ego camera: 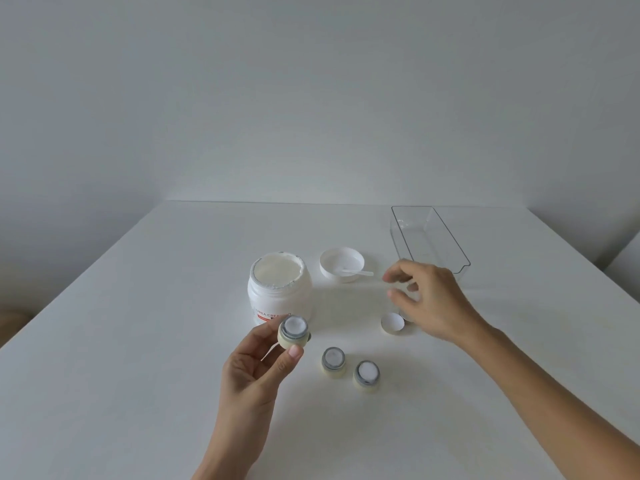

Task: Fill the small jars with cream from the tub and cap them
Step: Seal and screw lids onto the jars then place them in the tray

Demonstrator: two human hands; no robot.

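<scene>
Right now you're at the capping step: your left hand [258, 367] pinches a filled small jar [293, 331] just in front of the tub [280, 289], with two more filled jars [349, 370] uncapped on the desk [138, 341]. Your right hand [427, 299] hovers, fingers [398, 295] loosely curled, apparently grasping nothing, over the caps [392, 322]; next, pick one and seat it squarely. Tub label reads "UREA CREA…", rest hidden.

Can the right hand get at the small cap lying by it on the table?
Probably yes. The right hand hovers open just above and behind the cap, which lies inside-up on bare table with nothing over it.
</scene>
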